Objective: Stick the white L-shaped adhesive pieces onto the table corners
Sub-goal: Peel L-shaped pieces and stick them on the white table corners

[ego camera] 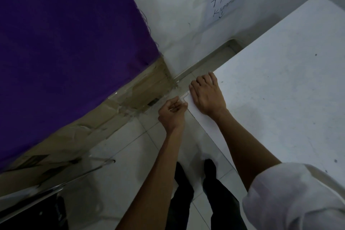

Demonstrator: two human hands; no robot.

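Note:
A white table (276, 84) fills the right side, its near-left corner at the centre of the view. A white L-shaped adhesive piece (183, 98) sits on that corner, mostly hidden by my hands. My right hand (206, 94) lies flat on the tabletop at the corner, fingers straight and pressing down by the piece. My left hand (172, 113) is just off the table's edge, fingers curled, its fingertips pinching the piece's outer side at the corner.
A purple cloth (65, 43) hangs at the left over brown cardboard (104, 115) taped with clear plastic. A white wall behind carries a handwritten paper note (225, 3). Pale floor tiles (130, 155) and my dark trouser legs show below.

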